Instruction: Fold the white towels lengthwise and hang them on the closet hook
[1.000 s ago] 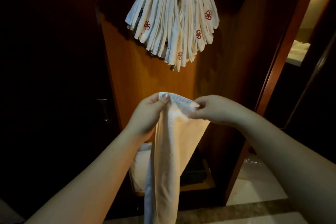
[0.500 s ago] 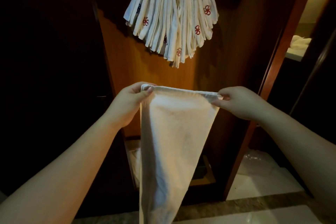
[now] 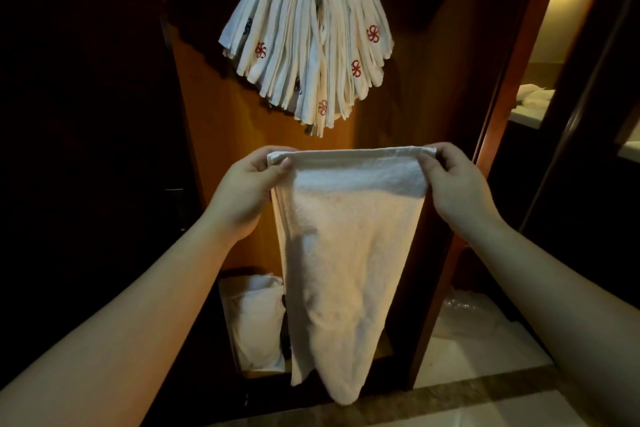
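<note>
A white towel hangs in front of me, stretched flat along its top edge and tapering downward. My left hand pinches its top left corner and my right hand pinches its top right corner. Above them, several folded white towels with red logos hang fanned out over a hook on the wooden closet panel; the hook itself is hidden by the towels.
The orange-brown closet back panel stands behind the towel. A white bag or bundle sits low in the closet. A dark closet door is at left. A wooden door frame rises at right, with pale floor tiles below.
My hands moved apart from nearly touching, spreading the towel's top edge wide. The lower end of the towel has risen into view.
</note>
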### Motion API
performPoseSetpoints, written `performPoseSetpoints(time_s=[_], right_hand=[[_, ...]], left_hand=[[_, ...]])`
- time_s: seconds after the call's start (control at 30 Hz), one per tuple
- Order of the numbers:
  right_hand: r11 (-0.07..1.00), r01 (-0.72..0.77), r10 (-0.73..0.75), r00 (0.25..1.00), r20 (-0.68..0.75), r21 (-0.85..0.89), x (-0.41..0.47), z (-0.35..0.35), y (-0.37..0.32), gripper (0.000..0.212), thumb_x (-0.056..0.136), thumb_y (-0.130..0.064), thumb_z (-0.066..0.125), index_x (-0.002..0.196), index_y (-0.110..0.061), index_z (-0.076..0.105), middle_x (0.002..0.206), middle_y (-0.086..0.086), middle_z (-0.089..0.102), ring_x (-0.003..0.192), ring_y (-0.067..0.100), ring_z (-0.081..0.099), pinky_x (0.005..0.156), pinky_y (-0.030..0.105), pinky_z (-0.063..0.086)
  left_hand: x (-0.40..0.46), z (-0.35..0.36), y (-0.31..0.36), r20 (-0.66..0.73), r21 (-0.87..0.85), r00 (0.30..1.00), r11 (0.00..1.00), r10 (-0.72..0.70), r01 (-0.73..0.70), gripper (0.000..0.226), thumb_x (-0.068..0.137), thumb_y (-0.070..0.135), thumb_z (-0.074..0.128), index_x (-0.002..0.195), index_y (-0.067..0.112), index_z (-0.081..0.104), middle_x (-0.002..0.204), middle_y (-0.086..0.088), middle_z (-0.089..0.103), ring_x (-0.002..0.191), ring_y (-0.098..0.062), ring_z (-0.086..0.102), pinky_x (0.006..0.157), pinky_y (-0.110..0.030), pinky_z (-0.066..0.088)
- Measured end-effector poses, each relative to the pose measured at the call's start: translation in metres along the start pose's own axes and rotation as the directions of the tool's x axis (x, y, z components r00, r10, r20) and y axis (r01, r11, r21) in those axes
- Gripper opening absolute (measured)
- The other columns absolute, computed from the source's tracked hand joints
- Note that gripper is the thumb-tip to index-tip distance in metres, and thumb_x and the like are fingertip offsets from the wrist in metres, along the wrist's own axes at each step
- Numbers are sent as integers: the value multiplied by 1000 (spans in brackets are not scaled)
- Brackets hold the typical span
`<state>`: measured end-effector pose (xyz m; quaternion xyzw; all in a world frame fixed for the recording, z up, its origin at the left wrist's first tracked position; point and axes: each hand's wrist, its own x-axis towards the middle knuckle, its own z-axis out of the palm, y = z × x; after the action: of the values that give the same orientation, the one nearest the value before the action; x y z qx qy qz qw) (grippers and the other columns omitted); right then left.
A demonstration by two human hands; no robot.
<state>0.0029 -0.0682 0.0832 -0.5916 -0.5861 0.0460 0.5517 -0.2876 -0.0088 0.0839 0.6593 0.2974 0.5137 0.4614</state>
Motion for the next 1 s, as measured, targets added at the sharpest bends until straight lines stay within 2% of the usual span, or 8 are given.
performPoseSetpoints(time_s=[0.2, 0.3, 0.43, 0.53, 0.6, 0.7, 0.87, 1.0], right_hand=[[992, 123, -120, 984, -132, 16, 2, -2, 3, 8, 105, -39, 45, 102, -42, 52, 85, -37, 58, 79, -18, 53, 62, 4, 38], [989, 143, -138, 984, -112, 35, 5, -7, 0, 12, 100, -57, 45, 99, -47, 51, 81, -37, 58, 73, -14, 55, 59, 1, 37], [977, -36, -7, 980, 200, 211, 15, -17, 4, 59, 73, -78, 65, 112, -34, 63, 102, -17, 73, 92, -2, 70, 73, 9, 51], [776, -476, 119, 756, 644, 414, 15, -23, 11, 83, 62, -55, 89, 129, -12, 63, 124, 12, 71, 115, 30, 67, 84, 34, 59], [697, -585, 99, 652, 752, 415, 12, -26, 14, 73, 71, -41, 87, 132, -9, 62, 134, 17, 64, 123, 32, 62, 90, 36, 57], [632, -587, 42, 678, 734, 506, 8, -26, 16, 43, 91, -34, 66, 130, -16, 67, 138, 13, 62, 129, 29, 59, 95, 35, 55], [460, -570, 39, 779, 626, 681, 9, -20, -4, 39, 79, -35, 74, 114, -16, 77, 123, 13, 71, 117, 28, 67, 88, 40, 58], [422, -575, 74, 793, 605, 701, 12, -7, -10, 39, 77, -36, 78, 108, -12, 79, 116, 14, 73, 112, 28, 69, 86, 40, 58]], left_hand=[[0, 16, 8, -16, 26, 996, 996, 87, -87, 18, 99, 33, 56, 97, 39, 73, 90, 18, 69, 81, 0, 65, 62, -19, 54], [2, 15, 11, -22, 70, 993, 991, 117, -115, 17, 100, 38, 54, 100, 41, 71, 91, 18, 68, 80, -2, 65, 62, -20, 54], [2, 12, 10, -26, 75, 995, 993, 95, -93, 16, 100, 38, 55, 101, 40, 71, 92, 14, 69, 80, -6, 66, 62, -23, 55], [2, 8, 11, -35, 62, 996, 995, 80, -78, 16, 97, 40, 57, 102, 37, 72, 98, 8, 70, 89, -13, 67, 69, -28, 56], [1, 9, 11, -33, 38, 998, 998, 60, -59, 16, 97, 37, 57, 101, 37, 73, 102, 6, 71, 96, -18, 67, 77, -34, 55], [0, 13, 18, -18, 10, 999, 999, 50, -50, 21, 99, 28, 56, 96, 36, 75, 99, 6, 72, 94, -16, 68, 82, -35, 55], [4, 10, 43, 1, -183, 998, 981, 66, -65, 12, 86, 26, 70, 96, 28, 76, 98, 4, 74, 86, -14, 72, 69, -30, 59], [-2, 11, 24, 190, -150, 954, 954, -230, 260, 38, 87, 31, 70, 119, 11, 66, 114, -13, 72, 102, -31, 71, 82, -40, 61]])
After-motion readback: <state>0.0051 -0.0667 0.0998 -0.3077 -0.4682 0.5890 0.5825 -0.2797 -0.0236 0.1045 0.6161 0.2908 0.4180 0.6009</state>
